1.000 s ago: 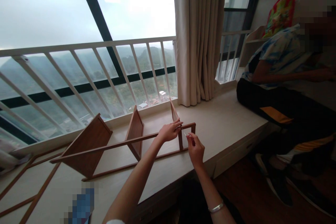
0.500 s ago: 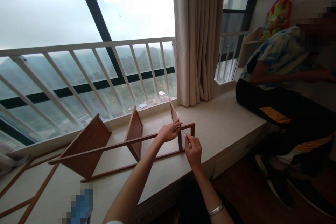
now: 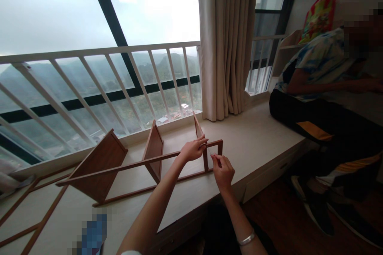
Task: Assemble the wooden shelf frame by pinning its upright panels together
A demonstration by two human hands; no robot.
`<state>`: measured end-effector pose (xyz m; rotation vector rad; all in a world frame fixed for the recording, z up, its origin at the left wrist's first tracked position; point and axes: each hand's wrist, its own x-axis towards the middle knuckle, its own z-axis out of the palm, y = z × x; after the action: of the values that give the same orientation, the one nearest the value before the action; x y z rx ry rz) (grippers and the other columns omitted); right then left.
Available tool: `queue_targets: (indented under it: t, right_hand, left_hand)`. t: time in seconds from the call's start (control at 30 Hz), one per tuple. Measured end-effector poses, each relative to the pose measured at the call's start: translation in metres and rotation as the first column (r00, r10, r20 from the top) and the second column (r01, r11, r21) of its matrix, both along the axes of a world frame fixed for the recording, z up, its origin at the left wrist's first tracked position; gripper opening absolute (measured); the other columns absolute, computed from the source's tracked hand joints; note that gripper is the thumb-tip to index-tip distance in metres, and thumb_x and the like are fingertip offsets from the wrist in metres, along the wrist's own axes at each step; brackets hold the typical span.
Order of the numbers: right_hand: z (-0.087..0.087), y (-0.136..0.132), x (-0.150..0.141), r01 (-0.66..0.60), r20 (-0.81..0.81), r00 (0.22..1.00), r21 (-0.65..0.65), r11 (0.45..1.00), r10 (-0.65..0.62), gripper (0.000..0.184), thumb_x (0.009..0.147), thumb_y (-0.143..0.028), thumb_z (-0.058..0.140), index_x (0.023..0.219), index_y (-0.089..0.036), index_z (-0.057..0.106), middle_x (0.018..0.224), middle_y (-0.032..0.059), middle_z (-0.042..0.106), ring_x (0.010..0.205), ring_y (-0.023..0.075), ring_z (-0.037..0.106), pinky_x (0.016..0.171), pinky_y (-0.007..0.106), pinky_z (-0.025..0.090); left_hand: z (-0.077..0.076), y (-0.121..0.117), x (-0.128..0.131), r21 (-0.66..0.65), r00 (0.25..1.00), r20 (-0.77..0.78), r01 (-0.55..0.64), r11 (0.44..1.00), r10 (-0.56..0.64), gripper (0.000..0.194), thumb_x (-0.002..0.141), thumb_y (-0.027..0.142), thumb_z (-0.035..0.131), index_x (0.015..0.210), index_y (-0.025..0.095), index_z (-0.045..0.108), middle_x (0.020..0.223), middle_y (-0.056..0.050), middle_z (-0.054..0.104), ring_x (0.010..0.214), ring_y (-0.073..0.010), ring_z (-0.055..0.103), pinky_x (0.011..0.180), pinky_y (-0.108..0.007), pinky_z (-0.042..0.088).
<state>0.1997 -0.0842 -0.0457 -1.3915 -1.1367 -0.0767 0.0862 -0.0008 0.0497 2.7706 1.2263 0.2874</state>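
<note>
A brown wooden shelf frame (image 3: pixel 131 164) lies on its side on the pale window ledge, its boards standing up between the rails. My left hand (image 3: pixel 194 149) is closed around the upper rail near the right-end board (image 3: pixel 198 126), fingers at the joint. Just to the right, my right hand (image 3: pixel 223 170) pinches a thin metal tool (image 3: pixel 209 151) whose tip reaches toward that joint. The tool's held end is hidden in the fingers, so its exact kind is unclear.
Another wooden frame (image 3: pixel 44 220) lies at the left of the ledge (image 3: pixel 239 139). A blurred blue object (image 3: pixel 93 234) is near the front edge. A white railing (image 3: pixel 161 83) and a beige curtain (image 3: pixel 224 48) stand behind. A person (image 3: pixel 317 71) sits at the right.
My right hand has shifted slightly right and turned at the wrist, still pinching the thin tool. My left hand and the shelf frame stay in place.
</note>
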Motion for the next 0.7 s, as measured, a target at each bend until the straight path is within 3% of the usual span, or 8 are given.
queue_targets:
  t: [0.17, 0.27, 0.33, 0.43, 0.53, 0.7]
  right_hand:
    - [0.002, 0.0, -0.006, -0.008, -0.113, 0.994, -0.028, 1.0, 0.005, 0.026, 0.076, -0.04, 0.048, 0.069, -0.018, 0.06, 0.061, 0.0032, 0.057, 0.055, 0.0119, 0.048, 0.058, 0.024, 0.037]
    - [0.006, 0.001, -0.01, -0.095, -0.264, 0.961, -0.037, 0.995, 0.082, 0.031, 0.073, -0.044, 0.048, 0.06, -0.017, 0.057, 0.051, -0.0004, 0.052, 0.047, 0.0097, 0.043, 0.049, 0.022, 0.034]
    - [0.008, 0.002, -0.013, -0.189, -0.408, 0.898, -0.017, 0.982, 0.166, 0.033, 0.072, -0.046, 0.049, 0.059, -0.016, 0.056, 0.047, -0.0023, 0.049, 0.044, 0.009, 0.041, 0.045, 0.021, 0.033]
    - [0.01, 0.006, -0.017, -0.328, -0.627, 0.721, 0.066, 0.942, 0.294, 0.034, 0.07, -0.047, 0.051, 0.062, -0.015, 0.057, 0.044, -0.0044, 0.043, 0.04, 0.0071, 0.037, 0.038, 0.019, 0.028]
    - [0.009, 0.012, -0.02, -0.438, -0.78, 0.483, 0.177, 0.881, 0.397, 0.032, 0.069, -0.045, 0.052, 0.068, -0.014, 0.058, 0.043, -0.0062, 0.037, 0.036, 0.0045, 0.029, 0.032, 0.018, 0.021]
    - [0.009, 0.017, -0.015, -0.608, -0.846, 0.123, 0.35, 0.713, 0.52, 0.026, 0.072, -0.04, 0.05, 0.074, -0.016, 0.059, 0.045, -0.0076, 0.03, 0.035, 0.0037, 0.022, 0.029, 0.016, 0.017]
  left_hand:
    - [-0.001, 0.001, 0.0, 0.023, 1.0, -0.01, 0.007, 1.0, -0.007, 0.04, 0.083, 0.036, 0.03, 0.122, 0.036, 0.033, 0.136, 0.006, 0.021, 0.103, -0.0189, 0.05, 0.086, -0.03, 0.04]
    - [0.001, -0.002, 0.001, 0.006, 1.0, -0.015, -0.01, 1.0, 0.01, 0.04, 0.082, 0.036, 0.032, 0.123, 0.035, 0.033, 0.136, 0.006, 0.021, 0.104, -0.0188, 0.049, 0.087, -0.03, 0.039]
    - [0.002, -0.003, 0.001, 0.0, 1.0, -0.01, -0.012, 1.0, 0.012, 0.04, 0.082, 0.036, 0.032, 0.123, 0.035, 0.034, 0.136, 0.007, 0.021, 0.105, -0.0187, 0.049, 0.087, -0.03, 0.039]
    - [0.002, -0.002, 0.001, 0.009, 1.0, -0.002, -0.002, 1.0, 0.002, 0.04, 0.083, 0.036, 0.031, 0.122, 0.035, 0.034, 0.136, 0.007, 0.021, 0.105, -0.0186, 0.049, 0.087, -0.029, 0.04]
    - [-0.001, 0.001, 0.0, 0.03, 1.0, 0.003, 0.02, 0.999, -0.02, 0.04, 0.083, 0.037, 0.031, 0.123, 0.035, 0.034, 0.136, 0.006, 0.021, 0.105, -0.0186, 0.049, 0.086, -0.029, 0.04]
    - [-0.006, 0.005, 0.0, 0.045, 0.999, 0.013, 0.033, 0.998, -0.034, 0.04, 0.083, 0.037, 0.031, 0.122, 0.035, 0.034, 0.135, 0.006, 0.024, 0.104, -0.0179, 0.049, 0.086, -0.028, 0.04]
